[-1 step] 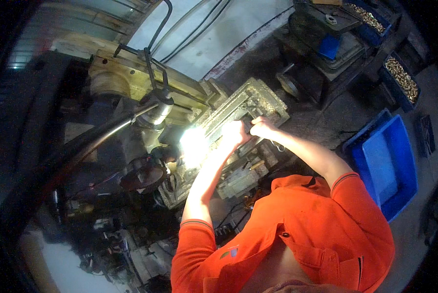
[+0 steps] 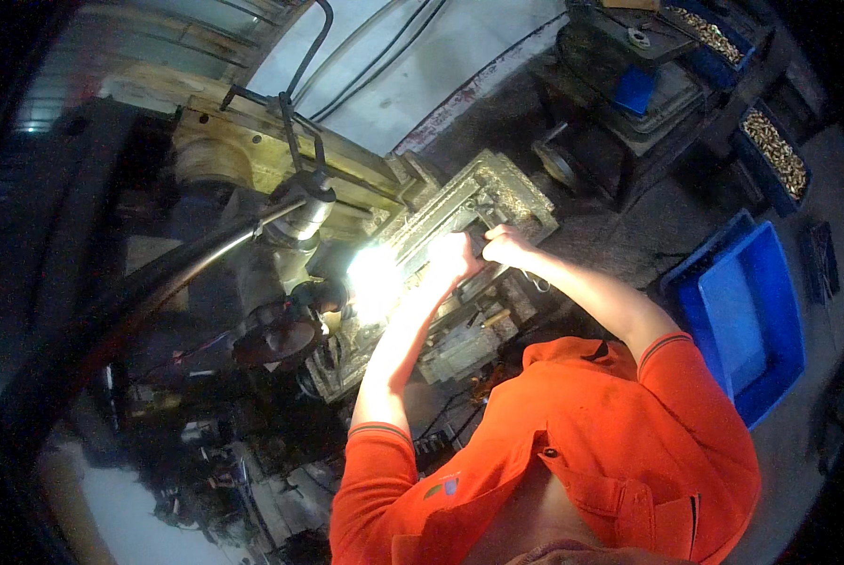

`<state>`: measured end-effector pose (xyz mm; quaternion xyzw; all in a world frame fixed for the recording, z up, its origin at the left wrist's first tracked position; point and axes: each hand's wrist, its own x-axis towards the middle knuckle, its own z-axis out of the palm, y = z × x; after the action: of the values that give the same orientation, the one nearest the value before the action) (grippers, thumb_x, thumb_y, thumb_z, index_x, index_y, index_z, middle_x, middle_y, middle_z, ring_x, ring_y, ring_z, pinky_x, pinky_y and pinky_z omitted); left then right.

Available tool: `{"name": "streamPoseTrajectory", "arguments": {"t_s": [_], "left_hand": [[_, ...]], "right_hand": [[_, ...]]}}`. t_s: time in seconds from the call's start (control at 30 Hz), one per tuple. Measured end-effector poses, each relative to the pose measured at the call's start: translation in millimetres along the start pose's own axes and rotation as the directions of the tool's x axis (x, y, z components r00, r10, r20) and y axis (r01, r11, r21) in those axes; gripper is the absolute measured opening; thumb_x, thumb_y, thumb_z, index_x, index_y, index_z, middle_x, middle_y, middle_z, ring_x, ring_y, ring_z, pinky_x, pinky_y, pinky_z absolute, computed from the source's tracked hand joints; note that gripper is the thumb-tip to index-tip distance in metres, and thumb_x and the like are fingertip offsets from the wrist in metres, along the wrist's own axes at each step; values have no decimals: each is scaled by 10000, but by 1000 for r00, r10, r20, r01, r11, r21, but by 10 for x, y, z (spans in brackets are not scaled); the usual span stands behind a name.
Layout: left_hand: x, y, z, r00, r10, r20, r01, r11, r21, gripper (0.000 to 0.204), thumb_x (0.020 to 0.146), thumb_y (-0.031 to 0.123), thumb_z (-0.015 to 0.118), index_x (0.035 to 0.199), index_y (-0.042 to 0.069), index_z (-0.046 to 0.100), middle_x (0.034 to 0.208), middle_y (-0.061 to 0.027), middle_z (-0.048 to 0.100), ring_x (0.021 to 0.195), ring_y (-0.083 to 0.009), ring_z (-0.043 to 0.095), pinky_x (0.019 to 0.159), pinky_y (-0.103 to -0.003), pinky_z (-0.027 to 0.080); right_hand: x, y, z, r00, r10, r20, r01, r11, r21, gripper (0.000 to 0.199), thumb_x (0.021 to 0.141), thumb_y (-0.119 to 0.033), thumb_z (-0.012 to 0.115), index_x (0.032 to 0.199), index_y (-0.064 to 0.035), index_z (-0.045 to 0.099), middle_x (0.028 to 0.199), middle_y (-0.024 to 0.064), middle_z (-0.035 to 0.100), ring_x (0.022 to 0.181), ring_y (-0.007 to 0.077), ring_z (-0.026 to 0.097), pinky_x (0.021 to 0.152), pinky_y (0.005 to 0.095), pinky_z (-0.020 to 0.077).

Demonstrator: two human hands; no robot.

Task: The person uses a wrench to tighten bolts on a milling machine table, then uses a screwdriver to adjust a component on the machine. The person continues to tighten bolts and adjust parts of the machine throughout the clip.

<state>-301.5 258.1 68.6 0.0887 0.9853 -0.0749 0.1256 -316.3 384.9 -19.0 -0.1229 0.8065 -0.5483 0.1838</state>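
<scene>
Both of my hands are together over the long metal bed (image 2: 527, 218) of a machine, which carries a scatter of chips or shavings. My left hand (image 2: 455, 258) is closed, its fingers curled at a dark part on the bed. Close beside it on the right, my right hand (image 2: 506, 246) is also closed, against the same dark part (image 2: 478, 243). What exactly the fingers grip is hidden by the hands and too small to name. A bright work light (image 2: 373, 282) glares just left of my left forearm and washes out the surfaces there.
The machine's upright head (image 2: 306, 218) with a bent metal lever stands left of the bed. On the right lies a blue plastic tub (image 2: 787, 292). Farther back are blue bins (image 2: 756, 169) of small brass-coloured parts, and a blue piece (image 2: 635, 89) on a dark stand.
</scene>
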Motion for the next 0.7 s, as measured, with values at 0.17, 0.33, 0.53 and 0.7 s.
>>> {"name": "streamPoseTrajectory", "arguments": {"t_s": [0.17,0.33,0.53,0.7], "left_hand": [[41,-143,60,998,-59,9,60,996,-72,419,494,359,679,741,22,646,717,-173,624,690,-281,625,618,-349,500],[27,-239,177,990,-115,-79,95,970,-225,652,413,413,726,941,39,654,816,-171,638,770,-284,625,706,-351,490],[26,-146,-19,993,-115,40,121,925,-359,592,424,350,709,918,30,652,824,-189,633,783,-275,626,719,-344,486],[78,-332,294,995,-75,-64,48,934,-353,561,441,328,698,906,18,647,815,-193,632,764,-279,626,707,-340,487]], "right_hand": [[-58,-60,-61,996,-5,88,8,999,-32,490,585,-218,647,1032,-24,609,1104,162,563,1010,220,546,847,270,432],[-157,-149,-42,997,41,61,-40,999,-19,315,583,-243,646,868,-115,675,1027,109,610,889,209,600,755,271,476],[-225,-159,108,995,103,-12,-102,994,37,628,534,-226,630,1111,4,544,1022,195,588,908,267,590,798,309,463],[-251,-287,187,983,183,-22,-184,981,-55,747,519,-193,601,1221,10,442,1011,231,579,937,303,578,812,320,462]]}}
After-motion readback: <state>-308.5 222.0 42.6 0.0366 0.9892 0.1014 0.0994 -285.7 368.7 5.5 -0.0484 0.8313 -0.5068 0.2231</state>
